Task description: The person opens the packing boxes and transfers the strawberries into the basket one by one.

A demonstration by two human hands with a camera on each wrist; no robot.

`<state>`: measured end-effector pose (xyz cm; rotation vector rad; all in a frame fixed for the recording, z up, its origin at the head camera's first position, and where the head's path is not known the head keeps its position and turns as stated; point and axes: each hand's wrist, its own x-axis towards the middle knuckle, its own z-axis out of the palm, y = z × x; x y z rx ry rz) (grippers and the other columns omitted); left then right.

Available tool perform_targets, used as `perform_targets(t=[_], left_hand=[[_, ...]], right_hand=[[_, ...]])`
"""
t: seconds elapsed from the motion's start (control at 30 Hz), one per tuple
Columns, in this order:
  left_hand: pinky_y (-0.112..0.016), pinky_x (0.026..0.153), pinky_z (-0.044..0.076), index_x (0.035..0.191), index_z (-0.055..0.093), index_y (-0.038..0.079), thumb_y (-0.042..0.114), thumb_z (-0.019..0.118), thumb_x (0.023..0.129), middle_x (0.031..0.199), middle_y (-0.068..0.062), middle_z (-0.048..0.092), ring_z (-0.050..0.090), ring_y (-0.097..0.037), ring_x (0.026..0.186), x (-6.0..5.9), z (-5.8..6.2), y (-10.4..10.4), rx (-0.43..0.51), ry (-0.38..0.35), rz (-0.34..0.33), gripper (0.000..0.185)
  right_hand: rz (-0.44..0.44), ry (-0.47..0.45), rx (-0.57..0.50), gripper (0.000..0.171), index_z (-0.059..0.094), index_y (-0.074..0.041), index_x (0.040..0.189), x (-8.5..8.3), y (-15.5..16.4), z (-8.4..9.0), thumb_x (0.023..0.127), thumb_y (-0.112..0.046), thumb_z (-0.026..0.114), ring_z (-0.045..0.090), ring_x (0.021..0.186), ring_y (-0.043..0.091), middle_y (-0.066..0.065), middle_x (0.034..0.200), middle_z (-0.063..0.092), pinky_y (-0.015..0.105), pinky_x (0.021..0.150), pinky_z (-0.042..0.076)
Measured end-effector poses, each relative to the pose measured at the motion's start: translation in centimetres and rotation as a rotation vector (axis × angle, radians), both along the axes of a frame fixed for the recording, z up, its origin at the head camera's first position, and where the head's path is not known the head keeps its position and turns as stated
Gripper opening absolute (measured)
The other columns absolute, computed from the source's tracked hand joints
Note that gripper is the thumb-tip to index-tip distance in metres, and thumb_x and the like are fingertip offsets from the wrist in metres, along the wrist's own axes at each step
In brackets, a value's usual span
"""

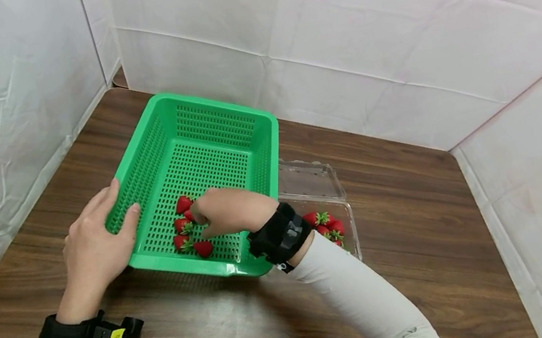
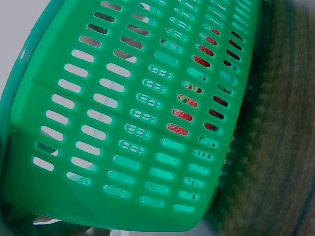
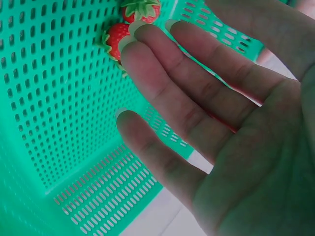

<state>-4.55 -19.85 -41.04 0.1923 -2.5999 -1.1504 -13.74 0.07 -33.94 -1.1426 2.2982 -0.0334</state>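
Observation:
A green perforated basket (image 1: 213,149) stands on the wooden table, with several red strawberries (image 1: 203,248) on its floor near the front. My left hand (image 1: 99,241) grips the basket's left rim, the thumb over the edge. In the left wrist view the basket's slotted wall (image 2: 113,118) fills most of the picture, and bits of red fruit show through the slots. My right hand (image 1: 226,210) reaches down inside the basket. Its fingers look loosely extended in the right wrist view, with the fingertips right by a strawberry (image 3: 116,39), and no fruit shows in the palm.
Right of the basket, partly behind my right forearm, sits a clear plastic box (image 1: 353,227) holding several more strawberries (image 1: 334,227). Its clear lid (image 1: 306,181) is folded back away from me. White sheeting (image 1: 341,72) walls the table's back and both sides.

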Motion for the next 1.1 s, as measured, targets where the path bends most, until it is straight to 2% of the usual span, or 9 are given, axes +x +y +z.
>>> perform_targets(t=[0.07, 0.23, 0.3, 0.4, 0.5, 0.6, 0.73, 0.9, 1.1], left_hand=[[-0.068, 0.085, 0.038, 0.152, 0.034, 0.018, 0.037, 0.048, 0.1, 0.149, -0.022, 0.042, 0.045, -0.055, 0.122, 0.0, 0.0, 0.0, 0.0, 0.0, 0.001, 0.056], [-0.068, 0.085, 0.038, 0.152, 0.034, 0.018, 0.037, 0.048, 0.1, 0.149, -0.022, 0.042, 0.045, -0.055, 0.122, 0.0, 0.0, 0.0, -0.002, -0.003, 0.001, 0.057], [-0.068, 0.085, 0.038, 0.152, 0.034, 0.019, 0.037, 0.048, 0.1, 0.149, -0.022, 0.042, 0.045, -0.055, 0.122, 0.0, 0.0, 0.0, -0.002, -0.006, 0.001, 0.057], [-0.068, 0.085, 0.038, 0.152, 0.034, 0.019, 0.038, 0.048, 0.1, 0.149, -0.021, 0.041, 0.045, -0.055, 0.122, 0.0, 0.1, 0.0, 0.0, -0.01, 0.002, 0.057], [-0.068, 0.087, 0.037, 0.152, 0.033, 0.02, 0.038, 0.048, 0.1, 0.15, -0.021, 0.041, 0.044, -0.055, 0.123, 0.0, 0.1, 0.0, 0.002, -0.018, 0.003, 0.057], [-0.069, 0.089, 0.036, 0.152, 0.032, 0.021, 0.039, 0.047, 0.101, 0.15, -0.021, 0.04, 0.043, -0.055, 0.124, 0.0, 0.1, 0.0, 0.003, -0.028, 0.004, 0.057], [-0.07, 0.09, 0.035, 0.152, 0.032, 0.021, 0.04, 0.047, 0.101, 0.15, -0.021, 0.04, 0.043, -0.055, 0.125, 0.0, 0.0, 0.0, 0.003, -0.031, 0.007, 0.057], [-0.069, 0.088, 0.036, 0.152, 0.033, 0.02, 0.039, 0.047, 0.101, 0.15, -0.021, 0.04, 0.043, -0.056, 0.124, 0.0, 0.1, 0.0, 0.005, -0.026, 0.004, 0.057], [-0.069, 0.09, 0.035, 0.152, 0.034, 0.02, 0.038, 0.048, 0.101, 0.15, -0.021, 0.041, 0.043, -0.055, 0.125, 0.0, 0.1, -0.1, 0.007, -0.018, 0.002, 0.056]], right_hand=[[-0.001, 0.003, -0.009, 0.032, 0.039, -0.016, 0.073, 0.1, 0.2, 0.3, 0.092, -0.016, 0.065, 0.029, 0.066, 0.009, -0.004, 0.074, 0.028, 0.02, 0.062, 0.026], [-0.022, 0.004, -0.057, 0.042, 0.03, -0.016, 0.07, 0.3, 0.9, 0.7, 0.092, -0.016, 0.066, 0.023, 0.065, 0.01, -0.003, 0.073, 0.019, 0.022, 0.061, 0.023], [-0.029, 0.011, -0.076, 0.041, 0.031, -0.016, 0.07, 0.3, 1.3, 0.7, 0.092, -0.017, 0.065, 0.023, 0.065, 0.01, -0.003, 0.073, 0.019, 0.022, 0.061, 0.022], [-0.018, 0.029, -0.107, 0.027, 0.045, -0.014, 0.076, 0.3, 1.8, 0.9, 0.092, -0.018, 0.066, 0.032, 0.068, 0.009, -0.004, 0.074, 0.034, 0.021, 0.064, 0.027], [-0.007, 0.057, -0.132, 0.012, 0.057, -0.013, 0.087, 0.4, 2.2, 0.9, 0.092, -0.019, 0.066, 0.045, 0.076, 0.008, -0.004, 0.083, 0.052, 0.02, 0.069, 0.036], [-0.005, 0.082, -0.139, 0.012, 0.06, -0.011, 0.091, 0.4, 2.6, 1.0, 0.093, -0.021, 0.066, 0.049, 0.081, 0.009, -0.003, 0.088, 0.057, 0.021, 0.071, 0.038], [-0.005, 0.101, -0.148, 0.014, 0.058, -0.01, 0.089, 0.4, 3.1, 1.1, 0.093, -0.021, 0.067, 0.047, 0.079, 0.011, -0.001, 0.086, 0.056, 0.023, 0.071, 0.037], [-0.002, 0.107, -0.166, 0.012, 0.061, -0.009, 0.092, 0.4, 3.9, 1.1, 0.093, -0.019, 0.067, 0.049, 0.078, 0.011, 0.002, 0.088, 0.061, 0.023, 0.073, 0.041], [-0.026, 0.088, -0.187, 0.012, 0.059, -0.009, 0.087, 0.4, 4.6, 1.1, 0.092, -0.016, 0.067, 0.045, 0.076, 0.012, 0.0, 0.082, 0.053, 0.024, 0.07, 0.038]])
